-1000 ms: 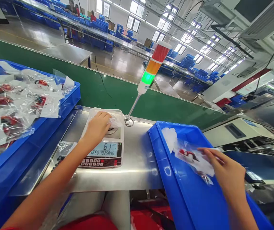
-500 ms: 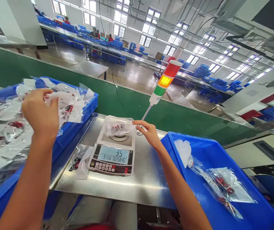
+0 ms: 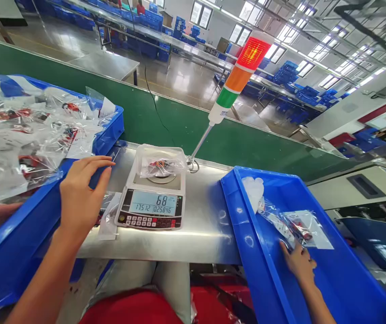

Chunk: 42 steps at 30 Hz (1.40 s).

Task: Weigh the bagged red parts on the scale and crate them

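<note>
- Steel worktop supported the scale.
- Bag lay upon the scale.
- Left hand, left of the scale, hung empty, unclenched.
- Right hand, right of the scale: grip indeterminable.
- Bag contact beyond the scale risked misreading.

A green partition runs across; beyond it, a metal table stands on a shiny floor, blue bins crowd a long bench, and windows line the white wall.

Scale with a screen showing 68 above, 17.512 and 0.25846 below. Its keys read 1 to 5, then 6 to 9 and 0. The signal light's sticker seems too small to read.
</note>
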{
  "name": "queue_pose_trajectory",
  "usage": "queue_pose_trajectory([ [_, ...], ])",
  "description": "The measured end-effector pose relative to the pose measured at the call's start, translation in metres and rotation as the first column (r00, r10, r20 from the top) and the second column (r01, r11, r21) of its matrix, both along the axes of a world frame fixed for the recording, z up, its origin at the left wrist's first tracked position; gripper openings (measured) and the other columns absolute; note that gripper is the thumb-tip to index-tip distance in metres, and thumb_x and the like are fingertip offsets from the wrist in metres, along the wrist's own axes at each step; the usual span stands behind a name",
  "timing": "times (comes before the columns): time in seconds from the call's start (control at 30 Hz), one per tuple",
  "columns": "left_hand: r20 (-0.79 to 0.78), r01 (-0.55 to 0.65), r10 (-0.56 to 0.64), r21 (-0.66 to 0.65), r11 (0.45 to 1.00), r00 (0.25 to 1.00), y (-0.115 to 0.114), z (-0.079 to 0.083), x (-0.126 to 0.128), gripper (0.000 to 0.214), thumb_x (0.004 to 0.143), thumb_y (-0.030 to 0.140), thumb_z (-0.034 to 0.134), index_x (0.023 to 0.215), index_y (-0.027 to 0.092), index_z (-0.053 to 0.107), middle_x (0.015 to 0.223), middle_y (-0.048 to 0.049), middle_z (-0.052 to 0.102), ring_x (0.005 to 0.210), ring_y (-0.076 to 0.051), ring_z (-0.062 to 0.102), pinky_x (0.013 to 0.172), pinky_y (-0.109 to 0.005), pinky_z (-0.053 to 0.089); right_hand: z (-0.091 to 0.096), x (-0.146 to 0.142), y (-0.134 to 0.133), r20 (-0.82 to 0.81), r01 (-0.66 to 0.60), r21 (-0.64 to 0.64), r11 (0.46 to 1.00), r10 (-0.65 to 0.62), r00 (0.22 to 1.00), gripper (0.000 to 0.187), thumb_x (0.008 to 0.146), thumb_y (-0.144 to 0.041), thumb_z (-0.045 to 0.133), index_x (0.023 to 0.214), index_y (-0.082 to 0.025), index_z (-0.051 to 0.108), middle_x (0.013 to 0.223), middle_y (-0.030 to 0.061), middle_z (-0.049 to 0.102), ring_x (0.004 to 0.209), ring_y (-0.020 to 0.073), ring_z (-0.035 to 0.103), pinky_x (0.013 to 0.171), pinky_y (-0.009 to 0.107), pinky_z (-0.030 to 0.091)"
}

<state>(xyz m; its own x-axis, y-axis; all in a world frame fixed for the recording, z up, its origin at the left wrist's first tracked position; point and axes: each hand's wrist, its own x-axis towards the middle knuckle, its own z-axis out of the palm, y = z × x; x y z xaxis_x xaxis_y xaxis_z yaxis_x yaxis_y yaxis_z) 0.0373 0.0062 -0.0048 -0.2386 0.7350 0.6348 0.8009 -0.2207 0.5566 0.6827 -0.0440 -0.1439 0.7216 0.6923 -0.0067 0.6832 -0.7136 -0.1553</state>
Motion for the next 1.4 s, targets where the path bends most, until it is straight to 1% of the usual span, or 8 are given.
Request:
queue_pose_trajectory([
  [0.2, 0.034, 0.078, -0.077, -0.044, 0.996, 0.996, 0.003, 0.000, 0.013, 0.020, 0.100, 0.030, 0.053, 0.098, 0.020, 0.070, 0.111, -0.0064, 0.075, 0.109, -0.025, 0.069, 0.100, -0.043, 0.054, 0.005, 0.013, -0.025, 0.135, -0.186, -0.083, 0.979, 0.196, 0.971, 0.070, 0.097, -0.047, 0.020, 0.140, -0.008, 0.059, 0.123, 0.0311, 0.069, 0.112, 0.0501, 0.067, 0.091, 0.067, 0.053],
  [0.47, -0.053, 0.259, -0.269, -0.156, 0.953, 0.962, 0.032, -0.008, 0.036, 0.018, 0.101, 0.029, 0.052, 0.102, 0.021, 0.068, 0.113, -0.0067, 0.073, 0.114, -0.026, 0.064, 0.105, -0.044, 0.053, 0.074, 0.004, -0.028, 0.154, -0.048, -0.049, 0.998, 0.055, 0.987, 0.057, 0.081, -0.071, 0.038, 0.098, -0.029, 0.073, 0.068, 0.0145, 0.067, 0.074, 0.0436, 0.068, 0.066, 0.054, 0.054],
  [0.77, -0.177, 0.410, -0.453, -0.235, 0.881, 0.874, 0.058, -0.026, 0.060, 0.018, 0.094, 0.015, 0.058, 0.110, 0.017, 0.066, 0.124, -0.0113, 0.067, 0.127, -0.030, 0.055, 0.107, -0.047, 0.052, 0.161, -0.081, -0.018, 0.060, -0.205, 0.273, 0.940, 0.196, 0.979, 0.051, 0.077, -0.076, 0.048, 0.089, -0.034, 0.073, 0.077, 0.0166, 0.075, 0.080, 0.0411, 0.072, 0.073, 0.056, 0.053],
  [0.87, -0.123, 0.411, -0.438, -0.194, 0.890, 0.890, 0.072, -0.021, 0.065, 0.014, 0.094, 0.013, 0.053, 0.092, 0.018, 0.066, 0.114, -0.0106, 0.070, 0.117, -0.028, 0.061, 0.102, -0.045, 0.054, 0.178, -0.143, 0.014, -0.073, -0.352, 0.457, 0.817, 0.429, 0.900, 0.056, 0.081, -0.075, 0.058, 0.105, -0.028, 0.077, 0.096, 0.0111, 0.081, 0.089, 0.0351, 0.076, 0.079, 0.049, 0.059],
  [0.97, 0.121, 0.276, -0.262, -0.120, 0.954, 0.958, 0.087, 0.000, 0.058, 0.009, 0.091, 0.017, 0.057, 0.087, 0.018, 0.065, 0.098, -0.0065, 0.073, 0.097, -0.022, 0.068, 0.093, -0.040, 0.057, 0.185, -0.219, 0.064, -0.045, -0.542, 0.627, 0.559, 0.721, 0.692, 0.048, 0.091, -0.065, 0.061, 0.114, -0.025, 0.076, 0.115, 0.0069, 0.080, 0.101, 0.0291, 0.076, 0.086, 0.044, 0.062],
  [1.13, 0.445, -0.030, 0.016, 0.024, 0.999, 0.896, 0.095, 0.057, 0.007, 0.006, 0.086, 0.017, 0.066, 0.092, 0.017, 0.067, 0.091, -0.0044, 0.074, 0.076, -0.018, 0.072, 0.071, -0.033, 0.061, 0.173, -0.343, 0.145, 0.166, -0.842, 0.517, 0.153, 0.947, 0.274, 0.028, 0.105, -0.027, 0.049, 0.118, -0.024, 0.074, 0.131, 0.0080, 0.074, 0.119, 0.0261, 0.069, 0.102, 0.044, 0.057],
  [1.3, 0.238, -0.444, 0.412, 0.101, 0.890, 0.880, 0.082, 0.092, -0.066, 0.019, 0.093, 0.029, 0.067, 0.104, 0.014, 0.068, 0.101, -0.0034, 0.074, 0.092, -0.024, 0.076, 0.086, -0.047, 0.061, 0.152, -0.391, 0.154, 0.139, -0.944, 0.330, -0.012, 0.990, 0.036, 0.036, 0.100, -0.014, 0.052, 0.130, -0.027, 0.069, 0.144, 0.0059, 0.067, 0.131, 0.0262, 0.062, 0.106, 0.048, 0.054],
  [1.4, 0.141, -0.543, 0.528, 0.111, 0.832, 0.837, 0.067, 0.095, -0.085, 0.040, 0.099, 0.042, 0.063, 0.130, 0.017, 0.057, 0.134, -0.0095, 0.065, 0.121, -0.032, 0.067, 0.094, -0.060, 0.056, 0.143, -0.350, 0.140, 0.106, -0.891, 0.451, 0.050, 0.988, 0.109, 0.032, 0.102, -0.025, 0.053, 0.130, -0.028, 0.068, 0.137, 0.0056, 0.071, 0.126, 0.0246, 0.064, 0.106, 0.045, 0.054],
])
